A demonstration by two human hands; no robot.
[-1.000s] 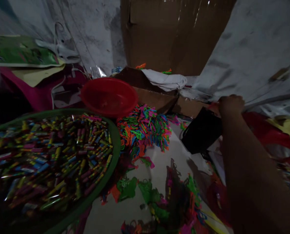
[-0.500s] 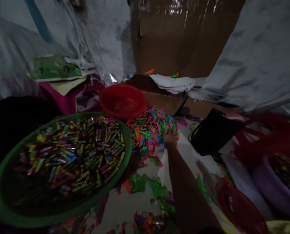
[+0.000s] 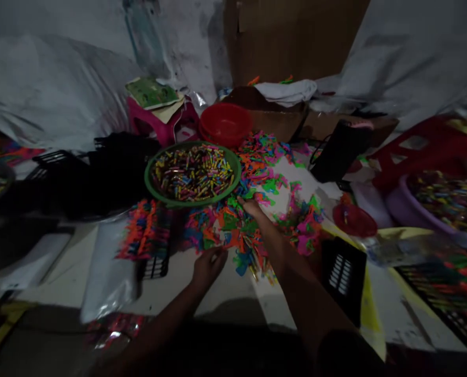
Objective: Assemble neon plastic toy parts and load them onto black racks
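Small bright plastic pieces (image 3: 233, 222), in orange, green, blue and pink, lie scattered over the white tabletop. My right hand (image 3: 252, 207) reaches among them with its fingers stretched out, beside the rim of a green basin (image 3: 166, 201). That basin holds many small, colourfully wrapped tubes (image 3: 194, 173). Lower and to the left, my left hand (image 3: 207, 268) has its fingers curled together at the front edge of the scattered pieces. Orange shows by its fingertips, but whether it grips a piece is too dark to make out.
Behind the green basin stands a red basin (image 3: 227, 123). Black trays (image 3: 341, 272) lie to the right, near a red dish (image 3: 354, 220) and a purple tub (image 3: 417, 201). Left are a bundle of orange pieces (image 3: 144, 230), a clear bag (image 3: 109, 267) and black items (image 3: 95, 178).
The view has pulled back and shows more of the table. My right hand has come back from the far pile to the nearer pieces. My left hand has come into view.
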